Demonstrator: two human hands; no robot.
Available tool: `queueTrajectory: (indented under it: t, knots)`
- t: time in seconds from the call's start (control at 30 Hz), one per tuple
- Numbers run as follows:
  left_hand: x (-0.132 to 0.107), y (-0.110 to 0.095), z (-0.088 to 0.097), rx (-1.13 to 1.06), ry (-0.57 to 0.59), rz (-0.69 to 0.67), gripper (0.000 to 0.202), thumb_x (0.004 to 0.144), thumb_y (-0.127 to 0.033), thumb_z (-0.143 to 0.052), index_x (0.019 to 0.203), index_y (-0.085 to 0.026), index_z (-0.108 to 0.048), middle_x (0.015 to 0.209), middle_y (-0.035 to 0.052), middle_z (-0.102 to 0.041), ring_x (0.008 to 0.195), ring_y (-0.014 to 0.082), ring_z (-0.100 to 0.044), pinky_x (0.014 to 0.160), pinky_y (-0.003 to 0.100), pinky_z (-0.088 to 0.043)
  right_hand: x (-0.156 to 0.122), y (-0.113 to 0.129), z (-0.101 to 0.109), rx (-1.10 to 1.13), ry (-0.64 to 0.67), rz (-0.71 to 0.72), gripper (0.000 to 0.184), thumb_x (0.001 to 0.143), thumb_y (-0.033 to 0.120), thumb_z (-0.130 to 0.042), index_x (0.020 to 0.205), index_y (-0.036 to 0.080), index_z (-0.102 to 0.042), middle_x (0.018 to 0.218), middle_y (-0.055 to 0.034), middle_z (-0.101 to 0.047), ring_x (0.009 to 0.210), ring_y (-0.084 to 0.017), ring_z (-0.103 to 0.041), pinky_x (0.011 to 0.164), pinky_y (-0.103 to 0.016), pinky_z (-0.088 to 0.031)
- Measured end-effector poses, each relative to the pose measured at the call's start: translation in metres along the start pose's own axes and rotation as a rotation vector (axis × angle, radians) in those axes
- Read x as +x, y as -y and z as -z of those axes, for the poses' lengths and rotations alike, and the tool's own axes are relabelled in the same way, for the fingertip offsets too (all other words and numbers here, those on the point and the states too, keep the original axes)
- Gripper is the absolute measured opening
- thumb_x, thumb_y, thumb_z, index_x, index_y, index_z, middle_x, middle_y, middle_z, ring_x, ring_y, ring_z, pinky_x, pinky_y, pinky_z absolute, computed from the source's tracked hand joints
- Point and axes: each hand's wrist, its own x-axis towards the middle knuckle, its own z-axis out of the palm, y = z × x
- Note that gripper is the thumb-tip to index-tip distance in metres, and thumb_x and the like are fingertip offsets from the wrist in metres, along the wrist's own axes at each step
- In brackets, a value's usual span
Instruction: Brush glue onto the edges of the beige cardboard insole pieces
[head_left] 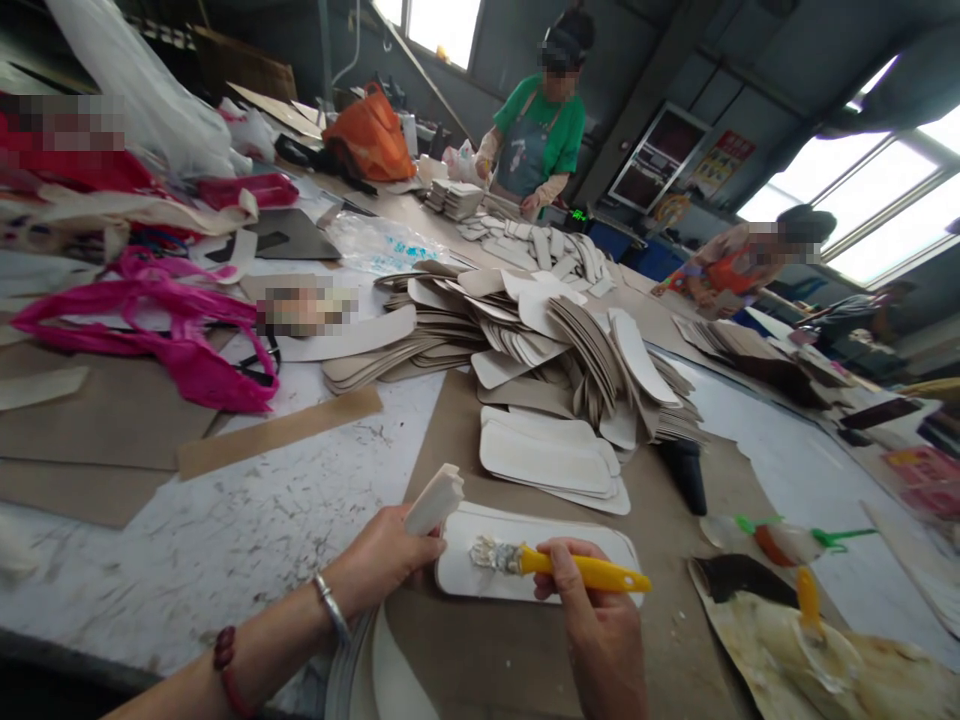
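My right hand (596, 620) is closed around the yellow handle of a paintbrush (544, 562). The brush's messy, whitish bristles rest on a white panel with rounded corners (465, 580), which lies on a brown sheet (495, 650). At the panel's left end is my left hand (390, 550), its thumb against the panel's edge. Upright in that hand's grip is a folded or stacked white strip (435, 498); its lower end is hidden. Just beyond, similar white panels (551, 450) lie stacked. More curved pieces (382, 665) sit below my left wrist.
A large pile of curved panels (517, 310) spreads across the table's middle. To the right, a glue-stained container (814, 650) holds another yellow-handled tool. A pink bag (172, 330) and brown sheets (82, 430) lie left. Co-workers in green (566, 125) and orange (739, 265) stand beyond.
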Motion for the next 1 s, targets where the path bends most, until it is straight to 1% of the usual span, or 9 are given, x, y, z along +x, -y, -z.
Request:
queueTrajectory:
  t: [0.07, 0.2, 0.27, 0.33, 0.5, 0.57, 0.67, 0.83, 1.0]
  knots:
    - [0.000, -0.001, 0.000, -0.008, 0.002, -0.001, 0.021, 0.049, -0.037, -0.055, 0.057, -0.020, -0.046, 0.049, -0.0042, -0.045, 0.049, 0.0125, -0.041, 0.051, 0.027, -0.030, -0.004, 0.006, -0.003, 0.016, -0.036, -0.007, 0.042, 0.078, 0.059, -0.058, 0.084, 0.018, -0.063, 0.063, -0.0023, -0.060, 0.066, -0.019, -0.058, 0.062, -0.028, -0.047]
    - [0.000, -0.003, 0.000, -0.008, 0.004, -0.001, 0.021, 0.048, -0.038, -0.054, 0.056, -0.021, -0.046, 0.049, -0.0047, -0.044, 0.049, 0.0124, -0.040, 0.051, 0.027, -0.029, -0.010, 0.013, -0.013, 0.071, 0.017, -0.022, 0.041, 0.079, 0.059, -0.057, 0.083, 0.018, -0.062, 0.063, -0.0015, -0.059, 0.063, -0.018, -0.057, 0.061, -0.027, -0.047]
    - [0.000, -0.003, 0.000, -0.005, 0.011, -0.003, 0.021, 0.048, -0.038, -0.054, 0.056, -0.021, -0.045, 0.049, -0.0049, -0.043, 0.049, 0.0126, -0.040, 0.052, 0.027, -0.030, -0.008, 0.008, -0.013, 0.021, 0.015, -0.005, 0.040, 0.080, 0.058, -0.056, 0.084, 0.019, -0.062, 0.063, -0.0008, -0.059, 0.063, -0.018, -0.058, 0.060, -0.026, -0.047]
    - [0.000, -0.002, 0.000, -0.004, 0.021, -0.004, 0.021, 0.048, -0.038, -0.054, 0.057, -0.021, -0.045, 0.049, -0.0051, -0.043, 0.050, 0.0128, -0.041, 0.052, 0.027, -0.030, -0.004, -0.003, -0.004, -0.094, -0.034, 0.038, 0.039, 0.082, 0.057, -0.054, 0.086, 0.019, -0.062, 0.067, -0.0017, -0.060, 0.065, -0.018, -0.059, 0.062, -0.027, -0.047]
    - [-0.003, 0.001, 0.001, -0.010, 0.022, -0.007, 0.026, 0.050, -0.041, -0.056, 0.061, -0.020, -0.046, 0.053, -0.0046, -0.044, 0.053, 0.0137, -0.042, 0.055, 0.027, -0.032, 0.005, -0.026, 0.040, -0.437, -0.188, 0.225, 0.040, 0.084, 0.055, -0.049, 0.084, 0.018, -0.064, 0.074, -0.0065, -0.065, 0.069, -0.023, -0.063, 0.065, -0.033, -0.049]
    - [-0.003, 0.001, 0.001, 0.000, 0.018, 0.000, 0.027, 0.050, -0.043, -0.056, 0.061, -0.020, -0.046, 0.052, -0.0044, -0.044, 0.053, 0.0141, -0.042, 0.055, 0.027, -0.032, 0.005, -0.026, 0.054, -0.523, -0.264, 0.327, 0.038, 0.086, 0.052, -0.048, 0.082, 0.018, -0.064, 0.076, -0.0070, -0.066, 0.069, -0.023, -0.064, 0.065, -0.033, -0.051]
    - [-0.002, 0.002, 0.001, 0.020, 0.017, 0.005, 0.028, 0.050, -0.044, -0.056, 0.063, -0.020, -0.048, 0.052, -0.0043, -0.045, 0.054, 0.0146, -0.043, 0.055, 0.027, -0.032, 0.005, -0.021, 0.068, -0.631, -0.341, 0.493, 0.032, 0.090, 0.044, -0.045, 0.082, 0.018, -0.062, 0.077, -0.0064, -0.066, 0.070, -0.021, -0.064, 0.065, -0.031, -0.052]
    - [0.002, 0.011, 0.003, 0.058, 0.015, -0.024, 0.028, 0.054, -0.045, -0.055, 0.064, -0.019, -0.049, 0.051, -0.0048, -0.046, 0.052, 0.0142, -0.041, 0.053, 0.027, -0.028, 0.004, -0.020, 0.075, -0.775, -0.382, 0.728, 0.020, 0.094, 0.031, -0.045, 0.090, 0.018, -0.060, 0.081, -0.0067, -0.065, 0.076, -0.019, -0.064, 0.070, -0.030, -0.053]
    - [0.003, 0.018, 0.003, 0.049, 0.005, -0.042, 0.029, 0.055, -0.046, -0.054, 0.065, -0.020, -0.049, 0.051, -0.0058, -0.043, 0.050, 0.0131, -0.039, 0.052, 0.026, -0.027, -0.007, -0.034, 0.061, -0.863, -0.313, 0.848, 0.017, 0.095, 0.026, -0.046, 0.102, 0.017, -0.059, 0.091, -0.0090, -0.065, 0.087, -0.020, -0.064, 0.075, -0.031, -0.054]
